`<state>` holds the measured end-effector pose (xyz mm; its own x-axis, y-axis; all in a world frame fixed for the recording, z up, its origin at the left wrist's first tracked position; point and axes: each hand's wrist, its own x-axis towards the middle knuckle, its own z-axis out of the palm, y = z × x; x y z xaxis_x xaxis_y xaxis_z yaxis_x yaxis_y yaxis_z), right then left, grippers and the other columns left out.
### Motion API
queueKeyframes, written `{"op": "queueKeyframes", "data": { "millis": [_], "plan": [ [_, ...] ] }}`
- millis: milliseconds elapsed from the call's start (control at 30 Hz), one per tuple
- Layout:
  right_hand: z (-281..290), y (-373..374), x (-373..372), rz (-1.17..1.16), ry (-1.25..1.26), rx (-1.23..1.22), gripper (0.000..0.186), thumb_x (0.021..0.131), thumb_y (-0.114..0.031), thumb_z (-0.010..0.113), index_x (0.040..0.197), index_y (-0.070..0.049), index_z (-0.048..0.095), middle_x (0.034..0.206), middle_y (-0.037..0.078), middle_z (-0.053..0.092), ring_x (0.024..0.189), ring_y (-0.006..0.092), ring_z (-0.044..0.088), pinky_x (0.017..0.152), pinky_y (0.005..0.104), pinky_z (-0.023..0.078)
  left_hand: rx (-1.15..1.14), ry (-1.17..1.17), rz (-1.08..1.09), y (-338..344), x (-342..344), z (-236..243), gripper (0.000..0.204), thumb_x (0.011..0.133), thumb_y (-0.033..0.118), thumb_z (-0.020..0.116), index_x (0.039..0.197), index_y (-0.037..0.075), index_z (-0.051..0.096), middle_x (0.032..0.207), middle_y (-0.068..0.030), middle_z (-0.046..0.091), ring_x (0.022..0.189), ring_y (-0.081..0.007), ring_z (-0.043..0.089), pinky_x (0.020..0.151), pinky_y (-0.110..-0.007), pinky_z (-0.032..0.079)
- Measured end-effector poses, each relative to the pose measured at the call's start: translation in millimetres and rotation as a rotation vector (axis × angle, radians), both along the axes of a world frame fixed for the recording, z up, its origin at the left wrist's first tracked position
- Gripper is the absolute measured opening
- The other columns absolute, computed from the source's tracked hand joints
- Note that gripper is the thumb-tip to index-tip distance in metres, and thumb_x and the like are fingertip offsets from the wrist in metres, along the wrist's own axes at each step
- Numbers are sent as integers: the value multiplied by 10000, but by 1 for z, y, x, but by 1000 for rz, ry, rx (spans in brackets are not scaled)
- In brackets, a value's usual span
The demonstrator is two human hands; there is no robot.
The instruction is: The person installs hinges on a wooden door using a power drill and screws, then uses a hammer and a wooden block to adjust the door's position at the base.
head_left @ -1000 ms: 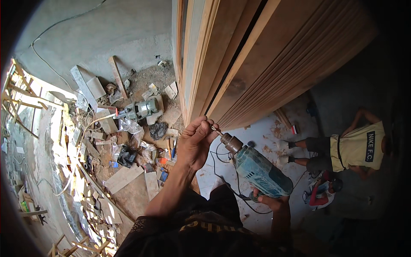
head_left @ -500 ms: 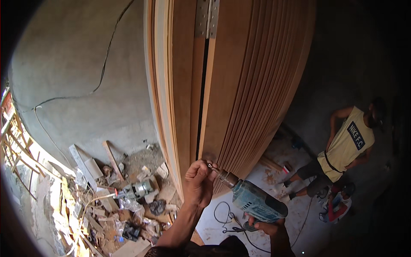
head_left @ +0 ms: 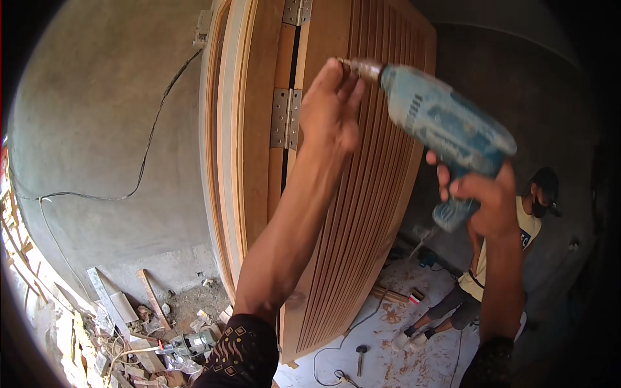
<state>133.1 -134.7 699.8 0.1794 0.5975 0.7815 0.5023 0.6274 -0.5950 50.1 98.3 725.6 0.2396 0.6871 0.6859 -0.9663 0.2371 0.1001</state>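
My right hand [head_left: 488, 191] grips the handle of a blue power drill [head_left: 446, 119], held up in front of the louvred wooden door [head_left: 362, 226] and tilted with its chuck [head_left: 367, 70] toward the upper left. At the chuck's front, my left hand [head_left: 330, 113] has its fingers closed around the tip; the small metal piece there is too blurred to name. Just left of that hand, a metal hinge [head_left: 286, 119] lies on the door edge, bridging the dark gap to the wooden frame [head_left: 255, 129]. A second hinge [head_left: 297, 11] sits higher up.
A person in a yellow shirt [head_left: 530, 223] stands at the right. A hammer [head_left: 360, 359] and a cord lie on the pale floor. Lower left, a grey-green power tool [head_left: 194, 343] rests among wood scraps and rubble. A black cable [head_left: 152, 132] hangs along the grey wall.
Both hands and the drill have risen from low by the door to the upper hinges. The view has shifted upward, showing another hinge. The person at the right now stands more upright.
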Motion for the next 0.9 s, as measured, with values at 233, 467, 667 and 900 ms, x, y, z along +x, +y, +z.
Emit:
{"op": "queueKeyframes", "data": {
  "millis": [233, 467, 667, 900],
  "plan": [
    [146, 43, -7, -70, -411, -46, 365, 717, -43, 609, 1048, 80, 705, 957, 124, 719, 712, 119, 620, 583, 277, 530, -19, -118, 307, 37, -7, 99, 260, 999, 77, 652, 1196, -92, 644, 997, -140, 705, 841, -230, 702, 780, -357, 646],
    [177, 78, -25, -134, -449, -160, 378, 697, -17, 585, 1049, 81, 680, 922, 111, 689, 708, 114, 602, 558, 273, 537, 20, 44, 492, 92, -7, 111, 281, 1004, 72, 642, 1233, -90, 644, 1031, -150, 715, 790, -228, 720, 655, -315, 630],
    [179, 77, -27, -180, -412, -150, 358, 668, -4, 629, 1008, 87, 692, 907, 130, 695, 687, 139, 617, 548, 287, 532, 69, 156, 430, 88, -16, 109, 332, 1008, 73, 635, 1298, -84, 608, 1024, -136, 697, 766, -222, 709, 621, -316, 626],
    [175, 70, -35, -156, -377, -163, 504, 677, 29, 628, 1178, 30, 571, 897, 108, 660, 712, 138, 622, 511, 276, 518, 78, 184, 434, 81, -16, 111, 333, 1025, 93, 608, 1324, -55, 606, 1025, -121, 683, 780, -226, 710, 645, -329, 632]
  ]
}}
